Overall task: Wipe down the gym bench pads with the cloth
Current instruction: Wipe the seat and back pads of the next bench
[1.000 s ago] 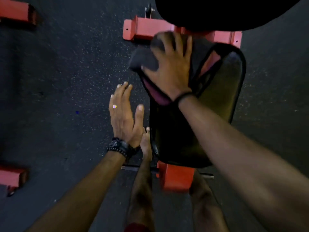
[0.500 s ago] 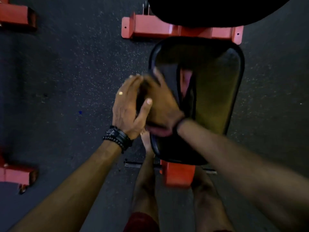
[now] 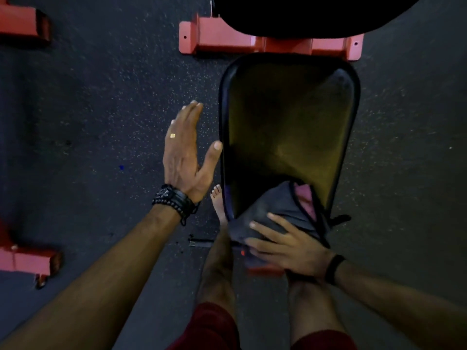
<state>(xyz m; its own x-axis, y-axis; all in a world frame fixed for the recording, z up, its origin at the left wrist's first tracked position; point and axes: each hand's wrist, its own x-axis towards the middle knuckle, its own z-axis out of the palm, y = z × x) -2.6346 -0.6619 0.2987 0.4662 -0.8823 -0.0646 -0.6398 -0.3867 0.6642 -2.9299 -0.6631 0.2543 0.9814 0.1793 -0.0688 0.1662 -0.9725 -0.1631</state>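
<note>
The black seat pad (image 3: 288,127) of the gym bench lies lengthwise below me, glossy with a yellowish sheen. A dark grey cloth (image 3: 275,210) with pink lining and black trim covers the pad's near end. My right hand (image 3: 290,246) lies flat on the cloth at the near edge, fingers spread and pointing left, pressing it to the pad. My left hand (image 3: 185,152) hovers open just left of the pad, fingers together, thumb close to the pad's left rim, holding nothing. A second black pad (image 3: 290,13) fills the top of the view.
The red bench frame crossbar (image 3: 227,41) runs behind the seat pad. More red frame feet (image 3: 25,258) stand on the speckled dark rubber floor (image 3: 88,109) at left. My bare legs (image 3: 217,274) straddle the bench's near end.
My right hand dragged the cloth from the pad's far end along its left side to the near edge. My left hand briefly met the right at the pad's side, then moved away, open.
</note>
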